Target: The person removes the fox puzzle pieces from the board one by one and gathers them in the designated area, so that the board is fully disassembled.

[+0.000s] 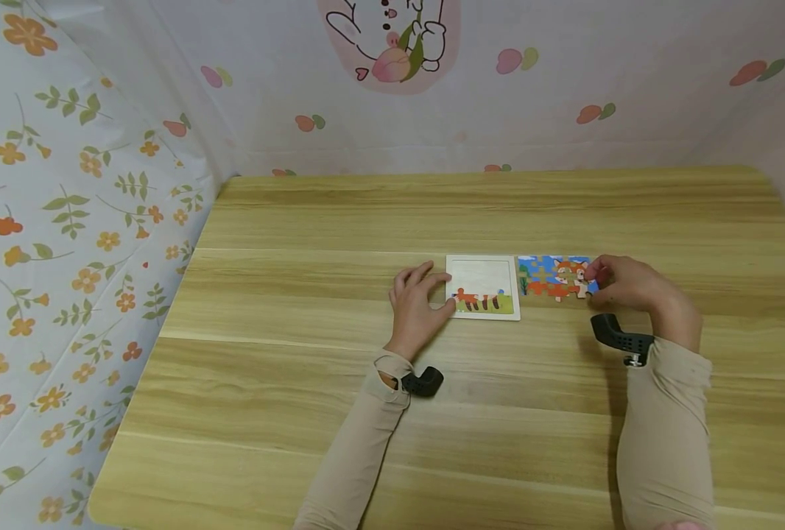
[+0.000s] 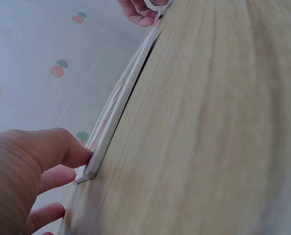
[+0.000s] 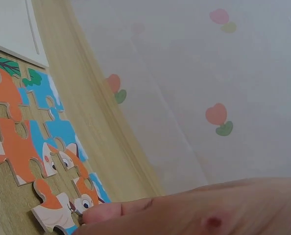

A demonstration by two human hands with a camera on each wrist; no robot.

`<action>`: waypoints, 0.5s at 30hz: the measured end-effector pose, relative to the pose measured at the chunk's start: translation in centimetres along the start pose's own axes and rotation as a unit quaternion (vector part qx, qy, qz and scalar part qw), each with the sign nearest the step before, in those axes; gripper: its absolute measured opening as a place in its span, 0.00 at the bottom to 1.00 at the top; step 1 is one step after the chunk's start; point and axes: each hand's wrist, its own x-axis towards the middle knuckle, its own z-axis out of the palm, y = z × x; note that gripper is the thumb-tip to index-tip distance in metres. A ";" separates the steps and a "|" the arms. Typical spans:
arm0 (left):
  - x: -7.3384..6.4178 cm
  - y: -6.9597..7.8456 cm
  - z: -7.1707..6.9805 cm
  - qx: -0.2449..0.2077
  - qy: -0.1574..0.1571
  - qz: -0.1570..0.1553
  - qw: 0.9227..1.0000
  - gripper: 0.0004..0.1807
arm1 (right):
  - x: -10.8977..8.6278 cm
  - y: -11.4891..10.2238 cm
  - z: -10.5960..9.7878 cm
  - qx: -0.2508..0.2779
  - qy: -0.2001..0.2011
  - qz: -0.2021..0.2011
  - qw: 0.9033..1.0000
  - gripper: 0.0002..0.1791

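A shallow white puzzle tray [image 1: 481,266] lies on the table, with joined pieces [image 1: 481,302] along its bottom showing orange, striped legs and green grass. My left hand [image 1: 419,305] rests at the tray's left side. Its thumb [image 2: 79,152] touches the near corner and its other fingers spread along the edge. Right of the tray lie puzzle pieces [image 1: 551,274] with an orange fox picture on blue, loosely laid out with gaps. At their right end my right hand [image 1: 627,285] pinches a puzzle piece [image 1: 593,287], partly hidden by thumb and fingers.
The wooden table [image 1: 286,294] runs to a back edge against a white curtain [image 1: 247,110] with fruit prints. A floral cloth [image 1: 87,221] hangs at the left. Black wrist mounts [image 1: 423,382] sit on both sleeves.
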 end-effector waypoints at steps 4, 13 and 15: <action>0.0 0.0 0.0 -0.002 -0.001 -0.001 1.000 0.19 | 0.1 -0.2 0.0 -0.010 0.001 -0.006 1.000 0.21; 0.0 0.0 0.1 -0.003 0.000 0.002 1.000 0.19 | 0.1 -0.2 0.1 -0.018 -0.001 -0.009 1.000 0.20; 0.0 0.0 0.1 -0.002 0.000 0.002 1.000 0.19 | 0.1 -0.2 0.1 -0.020 -0.002 -0.009 1.000 0.21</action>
